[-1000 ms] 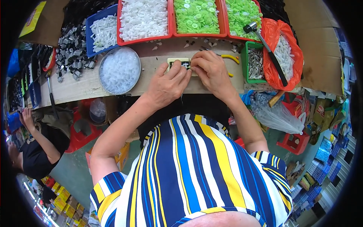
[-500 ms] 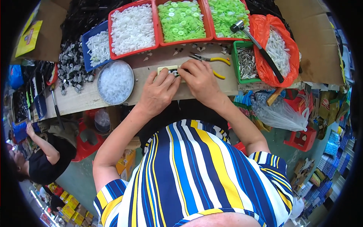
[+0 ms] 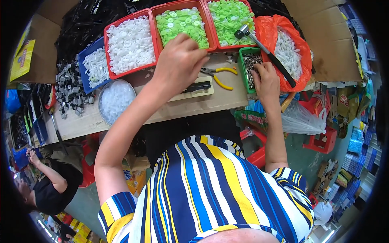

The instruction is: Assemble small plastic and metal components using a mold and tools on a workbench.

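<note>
My left hand is raised in front of the middle red tray of green discs. Its fingers are curled together, and whatever they pinch is hidden. At the green bin, the bent fingers of my right hand dip among small metal pins; the fingertips are partly hidden. On the table between my arms lies a cream block with a long black piece along its top. Pliers with yellow handles rest just beyond the block, jaws toward my left hand.
A hammer lies across a red bag of white plugs. White parts fill another red tray, a blue tray and a round bowl. Grey-black parts are heaped at left. Another person sits further left.
Both hands have left the cream block. My left hand has gone up to the green disc tray, my right hand across to the pin bin. The view has shifted slightly.
</note>
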`<act>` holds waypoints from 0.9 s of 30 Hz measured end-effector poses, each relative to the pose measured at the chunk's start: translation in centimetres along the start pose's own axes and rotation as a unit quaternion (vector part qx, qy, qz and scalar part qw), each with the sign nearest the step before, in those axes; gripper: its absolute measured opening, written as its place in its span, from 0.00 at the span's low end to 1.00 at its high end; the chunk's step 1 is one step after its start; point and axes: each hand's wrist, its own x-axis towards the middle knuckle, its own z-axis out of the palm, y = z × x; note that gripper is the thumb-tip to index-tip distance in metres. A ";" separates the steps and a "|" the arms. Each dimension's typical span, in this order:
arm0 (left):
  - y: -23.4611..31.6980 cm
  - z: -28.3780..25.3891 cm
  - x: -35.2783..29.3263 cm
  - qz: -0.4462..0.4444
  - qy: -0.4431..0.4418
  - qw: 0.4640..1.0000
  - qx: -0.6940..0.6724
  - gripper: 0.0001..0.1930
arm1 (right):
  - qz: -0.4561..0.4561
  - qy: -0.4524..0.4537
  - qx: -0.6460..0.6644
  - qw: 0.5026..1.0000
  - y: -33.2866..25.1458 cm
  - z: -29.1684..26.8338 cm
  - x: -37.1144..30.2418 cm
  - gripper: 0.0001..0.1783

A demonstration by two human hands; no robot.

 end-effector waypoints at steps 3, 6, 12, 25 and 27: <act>-2.1 2.9 3.6 0.018 0.015 1.000 0.000 0.05 | -0.005 -0.014 -0.004 1.000 -0.2 0.4 0.3 0.07; -3.5 6.0 6.8 0.047 0.011 0.998 0.042 0.05 | -0.009 -0.011 -0.004 1.000 -0.1 0.8 0.7 0.05; -4.8 9.6 9.3 0.076 -0.013 0.986 0.148 0.04 | 0.016 0.027 0.067 0.997 -0.2 1.0 1.0 0.05; -1.9 6.4 6.3 -0.090 0.057 0.989 -0.099 0.08 | -0.004 0.036 0.062 0.997 0.1 1.2 1.4 0.03; -1.0 5.2 4.7 -0.139 0.059 0.977 -0.148 0.10 | -0.007 0.030 0.040 0.999 -0.1 1.3 1.7 0.03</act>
